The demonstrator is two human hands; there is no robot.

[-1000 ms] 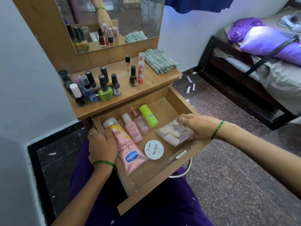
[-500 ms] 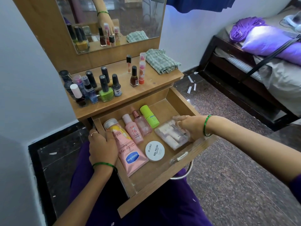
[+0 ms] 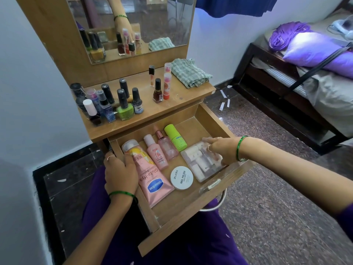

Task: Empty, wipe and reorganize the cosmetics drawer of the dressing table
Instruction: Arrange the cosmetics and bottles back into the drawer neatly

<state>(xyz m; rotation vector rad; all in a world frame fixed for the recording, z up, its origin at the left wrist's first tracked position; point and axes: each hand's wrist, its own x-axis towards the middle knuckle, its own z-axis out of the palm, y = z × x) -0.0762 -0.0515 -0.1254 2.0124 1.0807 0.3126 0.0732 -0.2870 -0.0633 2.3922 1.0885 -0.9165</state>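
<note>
The drawer (image 3: pixel 193 211) stands pulled well out of the dressing table, over the person's lap, and it is being refilled. Inside lie a pink Vaseline tube (image 3: pixel 152 180), two small pink bottles, a lime-green bottle (image 3: pixel 175 137), a round white nail-polish-wipes tin (image 3: pixel 181 177) and, at the right end, a clear plastic box (image 3: pixel 202 162) of small white pieces.

The right hand (image 3: pixel 222 150) rests on that box, its grip curled over the far edge; whether the thumb is pinching the box wall or only pressing it is hard to tell from here. The left hand (image 3: pixel 120 173) grips the drawer's left wall, fingers curled over the rim beside the tube cap.

The box looks light and stiff but thin-walled and slick, and its loose contents will likely rattle or spill if tilted; best taken by the two long sides and kept level. The tube is soft and will sag, so it should be held mid-body.

Nail polish bottles (image 3: pixel 124 109) and a folded checked cloth (image 3: pixel 189 75) wait on the worktop (image 3: pixel 179 104).
</note>
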